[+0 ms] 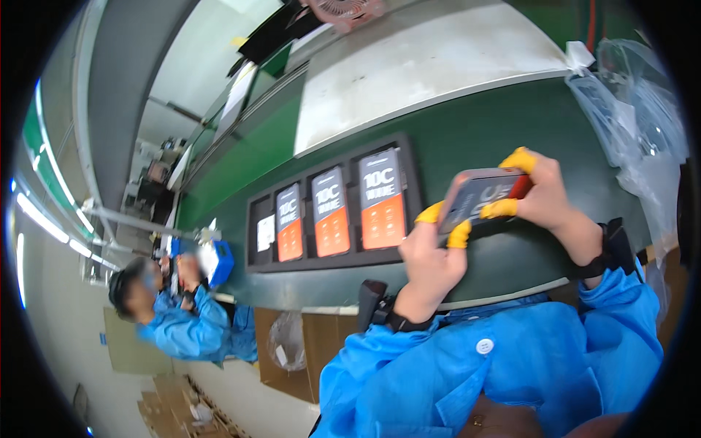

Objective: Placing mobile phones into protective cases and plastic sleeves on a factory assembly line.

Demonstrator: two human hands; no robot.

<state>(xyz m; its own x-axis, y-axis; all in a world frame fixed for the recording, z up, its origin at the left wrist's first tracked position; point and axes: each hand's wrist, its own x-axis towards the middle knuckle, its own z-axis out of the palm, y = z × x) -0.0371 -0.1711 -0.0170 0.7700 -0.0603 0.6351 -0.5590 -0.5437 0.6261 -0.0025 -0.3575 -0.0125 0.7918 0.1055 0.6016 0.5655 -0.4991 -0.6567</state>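
Phone (473,197) in the head view sits between both hands, right of the tray (414,179) and above the table (482,131). Left hand (433,270) grips its left end, right hand (548,197) its right, both with yellow finger covers (458,235). Three phones (331,212) lie inside the tray; the held one is outside. The tray's leftmost slot shows only a white piece (266,232).

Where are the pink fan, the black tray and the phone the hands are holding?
Fan (345,9): head view, on its grille, top edge of the picture.
Tray (310,260): head view, on its near rim.
Held phone (478,193): head view, on its printed front.
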